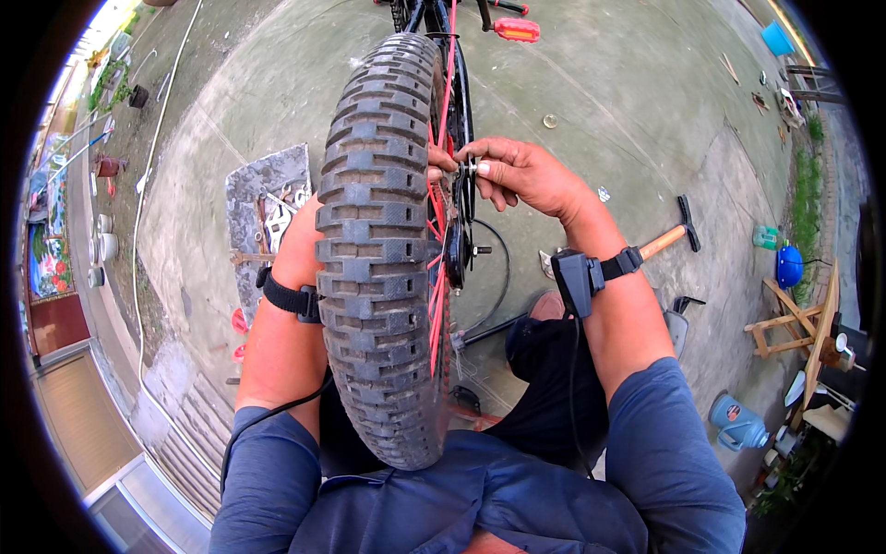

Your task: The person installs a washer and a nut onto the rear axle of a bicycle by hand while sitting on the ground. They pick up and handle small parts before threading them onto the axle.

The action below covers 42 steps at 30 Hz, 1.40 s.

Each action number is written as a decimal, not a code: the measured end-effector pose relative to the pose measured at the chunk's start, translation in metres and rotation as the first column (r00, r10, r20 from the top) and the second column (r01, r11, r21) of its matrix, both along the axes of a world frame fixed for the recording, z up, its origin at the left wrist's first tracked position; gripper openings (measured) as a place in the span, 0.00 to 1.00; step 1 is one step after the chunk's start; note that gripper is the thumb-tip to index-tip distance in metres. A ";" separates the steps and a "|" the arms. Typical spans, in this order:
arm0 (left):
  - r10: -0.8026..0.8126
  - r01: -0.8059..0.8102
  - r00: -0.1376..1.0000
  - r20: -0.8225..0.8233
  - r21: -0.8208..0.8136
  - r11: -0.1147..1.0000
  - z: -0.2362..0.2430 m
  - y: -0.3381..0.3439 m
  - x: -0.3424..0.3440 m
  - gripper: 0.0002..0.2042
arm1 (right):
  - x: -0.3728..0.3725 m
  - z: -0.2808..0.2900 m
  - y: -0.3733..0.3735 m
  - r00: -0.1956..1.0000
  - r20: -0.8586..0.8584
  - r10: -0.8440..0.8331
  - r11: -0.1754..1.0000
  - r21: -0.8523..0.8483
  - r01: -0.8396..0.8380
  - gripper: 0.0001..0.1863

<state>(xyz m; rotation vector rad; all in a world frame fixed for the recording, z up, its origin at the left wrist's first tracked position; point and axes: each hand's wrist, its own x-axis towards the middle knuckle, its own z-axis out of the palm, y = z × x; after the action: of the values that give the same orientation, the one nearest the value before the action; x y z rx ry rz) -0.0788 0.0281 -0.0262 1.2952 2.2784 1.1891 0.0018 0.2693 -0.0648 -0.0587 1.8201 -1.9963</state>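
A fat knobby bicycle tyre (378,231) stands upright between my arms, with red spokes (438,305) and a black frame (464,102) beside it. My right hand (526,175) is at the frame's right side, thumb and forefinger pinched on a small metal bolt (473,167). From behind the tyre, my left hand (441,161) reaches through by the spokes; only its closed fingertips show, near the same bolt. The tyre hides the rest of that hand, and what it grips cannot be made out. Lower down, a threaded axle end (481,250) sticks out, with a black cable (506,268) looping past.
A grey tray (268,171) with wrenches (277,217) lies left of the tyre. On the right are a hammer (664,242), a blue jug (738,425) and a wooden stand (794,323). A red pedal (517,30) juts out at the top.
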 end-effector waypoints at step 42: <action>0.032 -0.047 0.995 0.099 0.152 0.987 -0.004 -0.044 0.014 0.08 | 0.074 0.006 -0.082 0.786 -0.601 -0.147 0.614 0.567 0.549 0.49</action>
<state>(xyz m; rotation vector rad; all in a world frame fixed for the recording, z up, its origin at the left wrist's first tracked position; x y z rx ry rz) -0.0650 -0.0164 -0.0305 1.2197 2.1904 1.4350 0.0761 0.1868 -0.0593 0.0479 3.0895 -1.3710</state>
